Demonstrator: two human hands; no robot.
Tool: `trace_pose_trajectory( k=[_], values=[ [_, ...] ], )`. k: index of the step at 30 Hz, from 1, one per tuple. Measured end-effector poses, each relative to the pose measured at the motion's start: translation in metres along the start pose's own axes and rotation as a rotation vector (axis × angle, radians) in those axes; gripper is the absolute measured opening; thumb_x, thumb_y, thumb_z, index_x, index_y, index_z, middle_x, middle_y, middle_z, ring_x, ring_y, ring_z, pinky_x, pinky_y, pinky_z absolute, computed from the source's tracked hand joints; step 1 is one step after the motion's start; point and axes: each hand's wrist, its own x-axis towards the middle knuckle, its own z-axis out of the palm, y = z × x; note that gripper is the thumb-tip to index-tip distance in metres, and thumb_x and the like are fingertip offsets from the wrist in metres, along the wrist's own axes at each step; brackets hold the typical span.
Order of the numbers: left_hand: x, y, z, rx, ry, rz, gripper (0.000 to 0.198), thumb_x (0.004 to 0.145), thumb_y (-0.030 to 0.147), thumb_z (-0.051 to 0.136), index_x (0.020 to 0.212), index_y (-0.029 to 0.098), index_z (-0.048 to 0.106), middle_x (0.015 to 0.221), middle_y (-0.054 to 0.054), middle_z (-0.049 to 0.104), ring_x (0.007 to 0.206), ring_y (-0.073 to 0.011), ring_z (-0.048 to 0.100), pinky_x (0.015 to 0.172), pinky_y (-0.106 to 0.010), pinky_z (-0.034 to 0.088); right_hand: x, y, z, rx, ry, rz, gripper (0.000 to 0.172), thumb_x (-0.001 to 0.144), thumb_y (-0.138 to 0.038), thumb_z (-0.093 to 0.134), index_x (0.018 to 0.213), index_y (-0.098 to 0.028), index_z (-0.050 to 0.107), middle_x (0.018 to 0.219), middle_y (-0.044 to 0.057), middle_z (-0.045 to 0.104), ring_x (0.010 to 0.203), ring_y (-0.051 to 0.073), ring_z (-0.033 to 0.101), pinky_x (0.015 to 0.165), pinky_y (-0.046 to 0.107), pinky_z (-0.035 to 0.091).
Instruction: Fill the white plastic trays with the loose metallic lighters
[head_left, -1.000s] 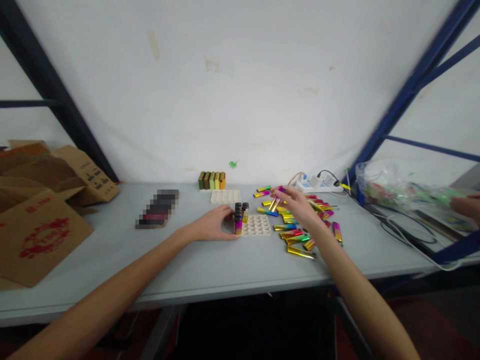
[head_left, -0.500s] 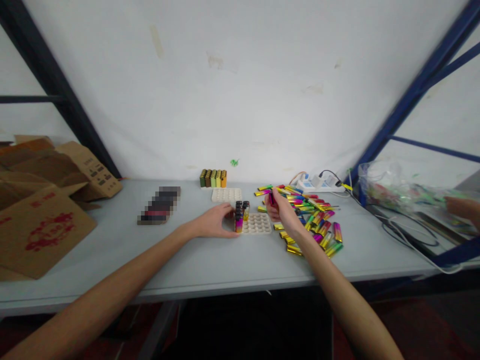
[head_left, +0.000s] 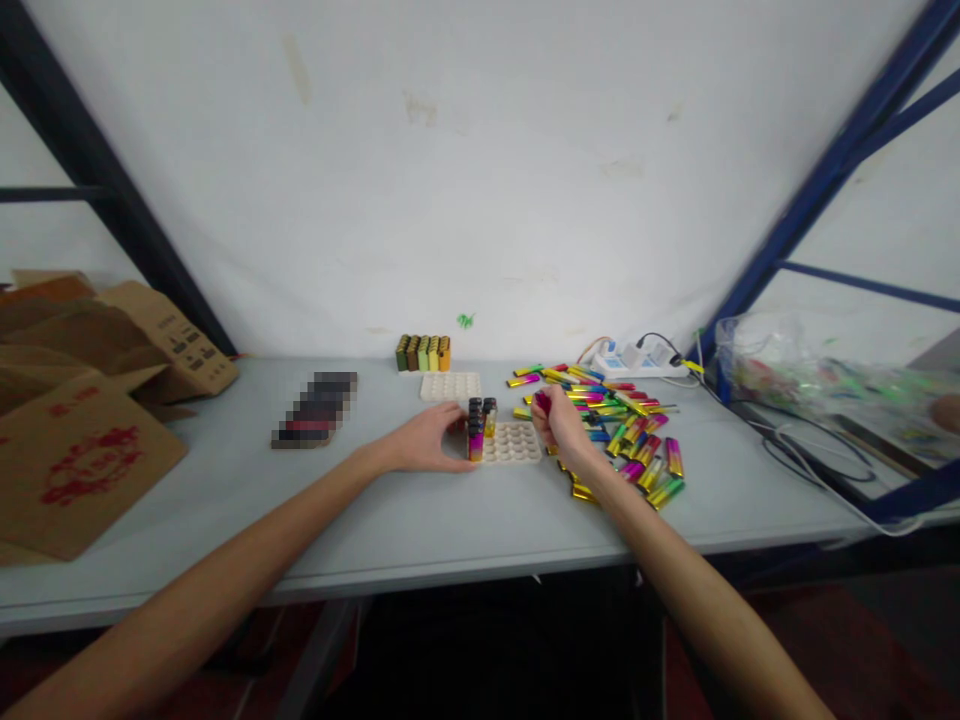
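Observation:
A white tray with round holes lies on the table, with several lighters standing upright at its left end, purple and yellow with black tops. My left hand curves around that end, thumb at the near corner and fingers at the far side, gripping the tray. Just above the tray's right end, my right hand is closed around a magenta lighter, most of it hidden by the fingers. To the right spreads a loose pile of shiny multicoloured lighters, partly behind my right hand.
Behind stand a second holed tray and a block of upright lighters. Cardboard boxes fill the left; a pixelated dark object lies nearer. A power strip, cables and plastic bags are right, with another person's hand.
My right hand has turned slightly, so its lighter now shows a magenta end. My left hand keeps its hold at the tray. The other person's hand has moved toward the right edge.

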Motion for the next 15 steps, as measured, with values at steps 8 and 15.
trace_pose_trajectory(
  k=[8,15],
  values=[
    [0.000,0.001,0.000,0.035,-0.009,-0.023,0.058,0.073,0.058,0.080,0.108,0.015,0.064,0.106,-0.010,0.066,0.096,-0.0286,0.065,0.087,-0.039,0.052,0.009,0.012,-0.007,0.006,-0.152,-0.145,0.057,0.092,-0.076,0.046,0.084,-0.021,0.059,0.059,-0.007,0.036,0.046,0.010,0.030,0.044,0.022,0.026],
    [-0.001,0.004,-0.001,0.028,-0.001,-0.011,0.056,0.073,0.056,0.080,0.111,0.017,0.064,0.110,-0.010,0.068,0.101,-0.0299,0.065,0.091,-0.041,0.053,0.003,0.014,-0.008,-0.398,-0.245,-0.521,0.047,0.095,-0.067,0.058,0.093,-0.021,0.067,0.082,0.002,0.065,0.078,0.019,0.060,0.072,0.029,0.048]
  ],
)
